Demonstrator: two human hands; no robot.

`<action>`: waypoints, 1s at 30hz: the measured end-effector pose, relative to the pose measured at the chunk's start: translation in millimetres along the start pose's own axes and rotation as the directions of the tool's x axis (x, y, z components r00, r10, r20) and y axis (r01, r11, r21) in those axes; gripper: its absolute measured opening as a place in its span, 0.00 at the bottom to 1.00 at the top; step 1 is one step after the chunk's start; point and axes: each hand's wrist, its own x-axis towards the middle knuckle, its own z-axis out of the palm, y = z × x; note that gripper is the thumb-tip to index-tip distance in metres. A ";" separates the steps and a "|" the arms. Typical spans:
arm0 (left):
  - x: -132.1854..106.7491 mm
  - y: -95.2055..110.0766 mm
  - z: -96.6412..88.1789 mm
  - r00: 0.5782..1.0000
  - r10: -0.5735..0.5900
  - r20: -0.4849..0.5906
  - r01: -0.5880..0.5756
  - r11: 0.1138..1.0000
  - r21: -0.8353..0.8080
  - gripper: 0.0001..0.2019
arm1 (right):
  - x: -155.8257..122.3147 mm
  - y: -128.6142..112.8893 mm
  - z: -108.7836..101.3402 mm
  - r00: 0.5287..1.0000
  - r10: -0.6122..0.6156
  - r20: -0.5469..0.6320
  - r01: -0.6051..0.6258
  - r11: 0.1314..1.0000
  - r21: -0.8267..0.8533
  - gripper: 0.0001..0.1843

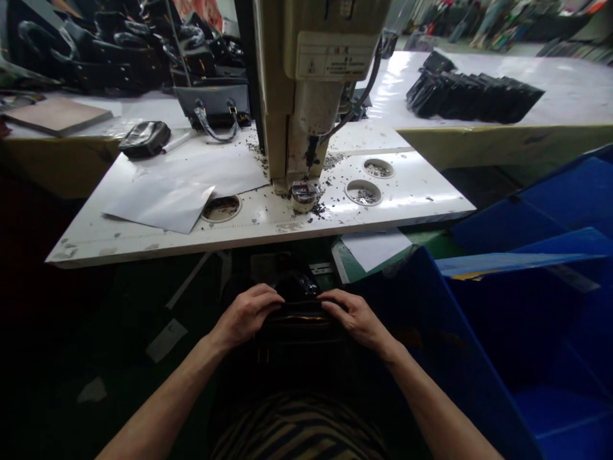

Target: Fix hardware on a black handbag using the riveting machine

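Note:
A black handbag (301, 332) with a gold-toned zipper rests at my lap, below the front edge of the machine table. My left hand (249, 312) pinches the bag's upper edge at its left end. At the right end of that same edge, my right hand (352, 314) grips it between thumb and fingers. The zipper (306, 318) runs between the two hands. Much of the bag's lower body is lost in shadow. Beyond it stands the riveting or punching machine (311, 128), its small lower die (304, 195) surrounded by dark scraps.
The white machine table (268, 233) carries paper sheets (167, 201), a small black pouch (145, 138) and cup-like holes holding bits. A black handbag (213, 105) stands behind. Blue bins (460, 306) crowd my right side. A row of black items (474, 96) lies on the far table.

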 end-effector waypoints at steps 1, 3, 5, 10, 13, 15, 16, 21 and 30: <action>2.8 1.2 -0.3 1.000 -0.007 -0.001 0.007 1.000 0.000 0.08 | 0.4 2.0 0.4 1.000 0.011 -0.014 -0.011 1.000 0.019 0.15; 7.4 3.0 -0.9 1.000 -0.020 -0.002 0.020 1.000 -0.007 0.08 | 0.0 6.3 0.6 0.999 0.035 -0.040 -0.032 0.997 0.071 0.17; 10.7 3.6 -1.5 1.000 -0.029 0.002 0.029 0.999 -0.014 0.08 | -2.5 11.0 -0.3 0.996 0.054 -0.074 -0.044 0.991 0.130 0.19; 16.9 0.9 -3.0 0.999 -0.032 0.026 0.032 0.999 -0.014 0.07 | -20.0 23.8 -6.9 0.972 0.103 -0.212 -0.051 0.970 0.239 0.23; 19.5 -0.9 -3.5 0.999 -0.029 0.032 0.030 0.999 -0.016 0.07 | -34.4 29.7 -11.3 0.959 0.131 -0.252 -0.059 0.959 0.277 0.23; 20.1 -1.6 -3.6 0.999 -0.030 0.038 0.031 0.999 -0.017 0.08 | -42.7 31.6 -12.9 0.955 0.145 -0.258 -0.064 0.953 0.297 0.23; 20.1 -2.0 -3.5 0.999 -0.032 0.042 0.032 0.999 -0.017 0.08 | -46.0 31.8 -13.2 0.954 0.151 -0.258 -0.068 0.950 0.305 0.23; 20.1 -4.4 -2.2 0.999 -0.033 0.043 0.034 0.999 -0.012 0.08 | -56.3 29.5 -12.8 0.957 0.155 -0.245 -0.071 0.945 0.319 0.23; 29.1 1.7 -6.6 0.995 -0.063 0.072 0.060 0.997 0.052 0.07 | -65.2 21.6 -7.6 0.992 -0.010 -0.130 0.009 1.000 -0.006 0.40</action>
